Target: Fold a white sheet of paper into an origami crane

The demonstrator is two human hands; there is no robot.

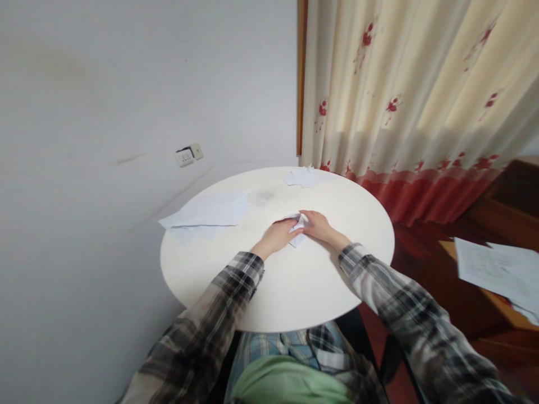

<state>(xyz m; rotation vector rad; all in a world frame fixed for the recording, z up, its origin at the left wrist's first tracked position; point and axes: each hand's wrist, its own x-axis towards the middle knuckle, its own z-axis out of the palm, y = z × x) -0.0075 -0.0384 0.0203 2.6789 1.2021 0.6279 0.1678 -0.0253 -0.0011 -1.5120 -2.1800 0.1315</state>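
A small folded piece of white paper (pixel 297 231) lies near the middle of the round white table (pixel 295 292). My left hand (pixel 278 234) rests on its left side with the fingers laid flat on it. From the right, my right hand (pixel 318 224) pinches the paper's upper edge with closed fingers. Both arms wear plaid sleeves.
A loose stack of white sheets (pixel 206 216) lies at the table's left edge. Smaller folded papers (pixel 304 177) sit at the far edge by the flowered curtain (pixel 421 95). Printed sheets (pixel 497 272) lie on a wooden surface to the right. A wall socket (pixel 188 154) is at the left.
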